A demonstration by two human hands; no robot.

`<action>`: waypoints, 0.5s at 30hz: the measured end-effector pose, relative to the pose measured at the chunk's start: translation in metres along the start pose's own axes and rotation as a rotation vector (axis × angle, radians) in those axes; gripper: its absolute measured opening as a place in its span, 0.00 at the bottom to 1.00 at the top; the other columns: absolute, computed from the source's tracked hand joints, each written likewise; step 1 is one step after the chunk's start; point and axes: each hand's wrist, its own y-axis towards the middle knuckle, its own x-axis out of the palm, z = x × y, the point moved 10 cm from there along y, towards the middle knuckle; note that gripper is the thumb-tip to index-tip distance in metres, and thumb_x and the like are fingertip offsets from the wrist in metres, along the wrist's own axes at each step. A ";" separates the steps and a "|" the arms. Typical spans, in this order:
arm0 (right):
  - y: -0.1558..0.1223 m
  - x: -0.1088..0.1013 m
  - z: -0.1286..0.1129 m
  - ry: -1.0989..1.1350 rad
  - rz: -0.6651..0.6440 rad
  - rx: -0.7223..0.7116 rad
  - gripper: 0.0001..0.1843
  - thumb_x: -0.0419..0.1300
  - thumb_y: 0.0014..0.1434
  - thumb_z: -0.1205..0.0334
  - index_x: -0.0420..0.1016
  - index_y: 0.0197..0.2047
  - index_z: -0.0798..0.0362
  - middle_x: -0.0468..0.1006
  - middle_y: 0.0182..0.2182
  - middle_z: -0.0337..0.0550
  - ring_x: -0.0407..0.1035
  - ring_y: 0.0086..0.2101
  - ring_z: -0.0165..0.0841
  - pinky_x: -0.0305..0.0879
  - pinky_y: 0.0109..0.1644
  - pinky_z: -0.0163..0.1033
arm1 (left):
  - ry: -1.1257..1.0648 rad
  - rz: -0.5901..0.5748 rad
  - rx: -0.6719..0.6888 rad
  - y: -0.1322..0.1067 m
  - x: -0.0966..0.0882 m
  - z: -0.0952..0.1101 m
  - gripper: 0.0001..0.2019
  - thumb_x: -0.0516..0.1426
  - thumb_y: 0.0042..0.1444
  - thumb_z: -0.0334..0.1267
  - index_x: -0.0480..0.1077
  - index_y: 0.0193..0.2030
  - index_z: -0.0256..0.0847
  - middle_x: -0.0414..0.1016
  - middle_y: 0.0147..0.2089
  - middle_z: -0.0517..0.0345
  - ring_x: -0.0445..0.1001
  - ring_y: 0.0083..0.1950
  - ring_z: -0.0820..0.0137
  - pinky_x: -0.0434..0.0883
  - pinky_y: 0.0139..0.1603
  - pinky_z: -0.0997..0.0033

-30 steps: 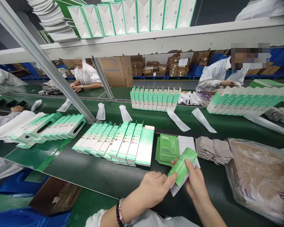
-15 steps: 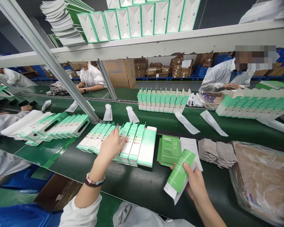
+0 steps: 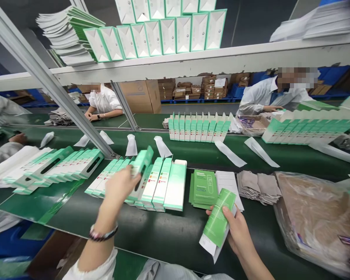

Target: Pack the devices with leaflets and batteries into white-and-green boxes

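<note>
My left hand (image 3: pixel 119 188) is blurred by motion and grips a green-and-white carton (image 3: pixel 141 165) lifted at a tilt from the end of a row of standing cartons (image 3: pixel 160 184). My right hand (image 3: pixel 239 229) holds a green printed packet (image 3: pixel 217 221) against a white paper sheet (image 3: pixel 207 244), with the fingers closed around both. Just above that hand lies a stack of green printed cards (image 3: pixel 203 189), next to loose white sheets (image 3: pixel 229 186).
The cartons stand on a dark green conveyor belt (image 3: pixel 175 229). Grey-brown cloth pouches (image 3: pixel 258 188) and a plastic bag of brown material (image 3: pixel 317 221) lie to the right. Further cartons, white sleeves and co-workers' hands lie beyond, under a shelf (image 3: pixel 192 62) of carton blanks.
My left hand has pulled a carton up out of the row and moved back toward me. My right hand still holds the green packet and white sheet.
</note>
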 end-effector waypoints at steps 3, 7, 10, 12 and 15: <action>-0.007 -0.002 -0.005 0.017 0.018 -0.028 0.29 0.69 0.50 0.47 0.66 0.49 0.51 0.82 0.34 0.49 0.79 0.36 0.48 0.75 0.35 0.47 | -0.312 0.228 -0.025 -0.049 -0.041 -0.010 0.23 0.53 0.57 0.54 0.64 0.53 0.42 0.77 0.45 0.50 0.77 0.45 0.54 0.71 0.39 0.63; -0.018 0.013 -0.008 0.031 -0.105 -0.101 0.28 0.69 0.50 0.47 0.67 0.49 0.50 0.82 0.37 0.50 0.78 0.39 0.48 0.75 0.38 0.47 | -0.617 0.047 0.432 -0.121 -0.014 0.074 0.17 0.59 0.52 0.48 0.63 0.44 0.43 0.72 0.36 0.58 0.72 0.33 0.66 0.70 0.35 0.69; -0.022 0.014 -0.006 -0.051 -0.157 -0.127 0.29 0.70 0.49 0.49 0.67 0.51 0.49 0.81 0.41 0.50 0.77 0.40 0.46 0.75 0.40 0.46 | -0.781 -0.177 0.661 -0.153 0.030 0.140 0.18 0.62 0.50 0.50 0.60 0.38 0.43 0.66 0.35 0.59 0.67 0.34 0.67 0.67 0.36 0.68; -0.023 0.007 -0.006 -0.121 -0.114 -0.136 0.30 0.70 0.49 0.49 0.68 0.51 0.48 0.81 0.43 0.49 0.77 0.41 0.45 0.75 0.40 0.45 | -0.974 -0.294 0.692 -0.157 0.051 0.165 0.24 0.64 0.47 0.57 0.59 0.36 0.43 0.65 0.41 0.56 0.67 0.40 0.65 0.69 0.42 0.66; -0.027 -0.005 -0.009 -0.226 -0.032 -0.161 0.28 0.71 0.46 0.51 0.70 0.49 0.48 0.82 0.41 0.47 0.77 0.40 0.44 0.75 0.39 0.43 | -1.232 -0.494 0.625 -0.154 0.077 0.183 0.33 0.67 0.43 0.58 0.59 0.48 0.44 0.64 0.55 0.48 0.68 0.52 0.60 0.69 0.52 0.62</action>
